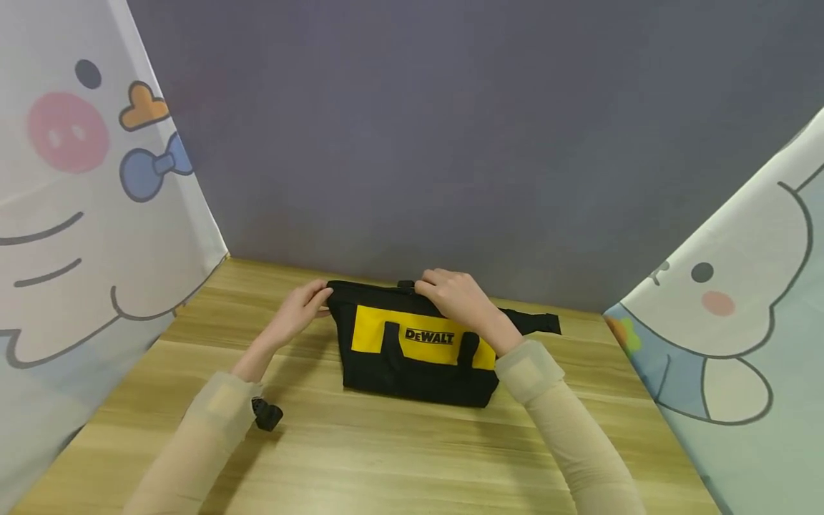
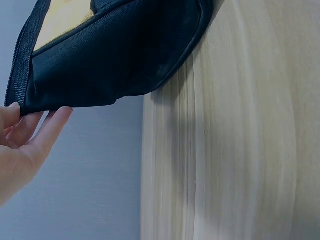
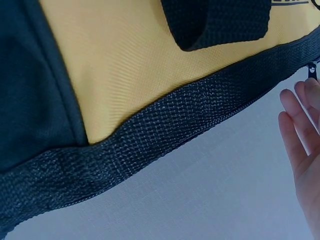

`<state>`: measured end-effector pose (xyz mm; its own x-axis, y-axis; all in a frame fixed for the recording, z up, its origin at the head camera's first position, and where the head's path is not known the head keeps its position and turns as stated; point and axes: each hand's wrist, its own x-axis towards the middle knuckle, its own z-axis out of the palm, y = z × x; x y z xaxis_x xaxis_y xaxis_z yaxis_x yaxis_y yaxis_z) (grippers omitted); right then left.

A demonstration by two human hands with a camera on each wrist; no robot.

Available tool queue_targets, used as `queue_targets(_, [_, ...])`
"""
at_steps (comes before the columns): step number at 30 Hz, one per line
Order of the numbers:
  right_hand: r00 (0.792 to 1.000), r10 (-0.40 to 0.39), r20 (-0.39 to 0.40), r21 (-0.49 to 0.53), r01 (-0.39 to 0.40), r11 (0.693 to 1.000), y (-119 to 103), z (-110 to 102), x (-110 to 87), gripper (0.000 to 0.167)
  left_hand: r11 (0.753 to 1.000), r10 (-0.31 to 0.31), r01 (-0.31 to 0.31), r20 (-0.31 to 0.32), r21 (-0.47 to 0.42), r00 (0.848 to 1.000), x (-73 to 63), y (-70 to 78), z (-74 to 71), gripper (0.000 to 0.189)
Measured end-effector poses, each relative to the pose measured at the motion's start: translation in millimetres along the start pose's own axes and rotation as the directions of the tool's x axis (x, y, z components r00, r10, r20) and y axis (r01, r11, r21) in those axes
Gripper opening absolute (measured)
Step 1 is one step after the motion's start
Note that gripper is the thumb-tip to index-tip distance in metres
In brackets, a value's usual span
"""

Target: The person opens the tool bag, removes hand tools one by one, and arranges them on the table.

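Observation:
A black and yellow DeWalt tool bag point(image 1: 418, 386) stands upright on the table, its two dark carry handles hanging over the yellow front panel. At the bag's top left corner my left hand point(image 1: 299, 311) pinches the edge between thumb and fingers; the left wrist view shows this hand point(image 2: 25, 150) at the corner of the zip band. My right hand point(image 1: 453, 295) is over the top edge, right of the middle. In the right wrist view, the fingertips of that hand point(image 3: 305, 135) pinch a small zipper pull point(image 3: 312, 70) on the top band.
The bag stands on a wood-grain table point(image 1: 360, 458) before a grey back wall point(image 1: 450, 143). A black strap point(image 1: 541, 323) sticks out to the bag's right. Beside the left sleeve is a small black object point(image 1: 267, 415). Cartoon-printed sheets point(image 1: 58, 286) flank both sides.

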<state>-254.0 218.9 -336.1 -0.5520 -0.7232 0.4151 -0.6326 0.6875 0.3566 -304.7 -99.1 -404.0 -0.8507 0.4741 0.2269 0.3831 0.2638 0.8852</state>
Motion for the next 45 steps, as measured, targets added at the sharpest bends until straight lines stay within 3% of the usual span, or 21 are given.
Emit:
queue_targets(10, [1.000,-0.028,-0.013,-0.039,0.028,0.999,-10,5,4.6,0.014,1.000,0.001,-0.001,0.023,-0.021,1.000,-8.3,-12.2,-4.5,0.030])
queue_targets(15, [1.000,-0.027,0.000,-0.055,0.027,0.998,-10,8,7.0,0.015,1.000,0.000,0.000,0.016,0.009,1.000,-8.5,-12.7,-6.9,0.032])
queue_targets(19, [0.999,-0.054,0.007,-0.059,0.054,0.997,-14,12,16.8,0.015,0.999,-0.016,0.016,-0.005,0.037,1.000,-17.0,-15.4,-15.4,0.034])
queue_targets(27, [0.999,-0.050,0.006,-0.077,0.050,0.996,-12,10,28.9,0.016,0.997,-0.017,0.018,-0.019,0.078,1.000,-25.8,-8.2,-35.0,0.036])
queue_targets(34, [0.998,-0.061,-0.005,-0.072,0.060,0.996,-9,7,30.1,0.016,0.994,-0.017,0.020,-0.036,0.106,0.999,-27.4,-6.1,-41.3,0.035])
queue_targets(39, [0.999,-0.051,-0.002,-0.064,0.051,0.997,-7,6,25.0,0.015,0.992,-0.014,0.020,-0.051,0.128,0.999,-28.0,-8.0,-40.2,0.034])
queue_targets(45, [1.000,-0.026,0.012,-0.061,0.027,0.998,2,4,5.8,0.014,0.993,-0.022,0.029,-0.061,0.112,0.998,-25.1,-9.3,-34.5,0.030])
